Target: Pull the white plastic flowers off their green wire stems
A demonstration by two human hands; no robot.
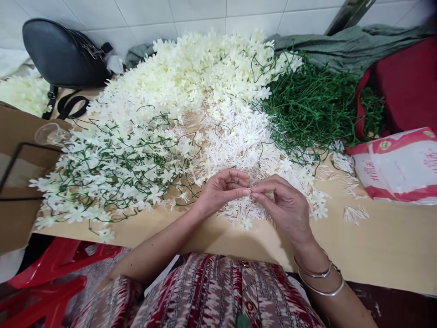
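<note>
My left hand point(227, 189) and my right hand point(285, 205) meet fingertip to fingertip over the table's front half. Both are closed in a pinch, thumb against forefinger. Whatever lies between the tips is too small to make out. Right below and behind them spreads a heap of white stamen-like pieces point(239, 136) mixed with small white petals. To the left lies a pile of white artificial flowers on green stems point(116, 159). Farther back rises a large mound of cream-white blossoms point(191, 68). A tangle of bare green plastic stems point(310, 102) sits at the back right.
A red and white plastic packet point(399, 166) and a dark red bag point(409, 82) stand at the right. At the left are a black bag point(64, 54), a cardboard box point(20, 209), a clear cup point(51, 134) and red stools point(51, 287). A tiled wall point(198, 13) closes the back.
</note>
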